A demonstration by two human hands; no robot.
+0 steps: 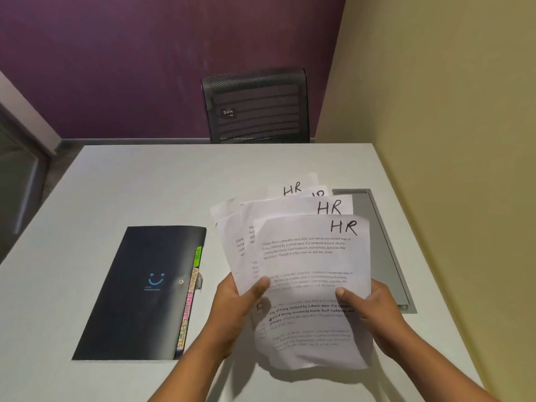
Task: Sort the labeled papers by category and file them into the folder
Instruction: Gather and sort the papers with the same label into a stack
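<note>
White papers [313,256] marked "HR" are fanning out, the left hand [237,303] and right hand [368,306] both pinching them. The dark folder [139,291] is lying closed toward the surface's [145,184] left edge, tabs reading "HR", "ADMIN", "SPORTS".

A black mesh chair [256,107] stands behind the white table [145,184], a grey panel [374,242] set into it
</note>
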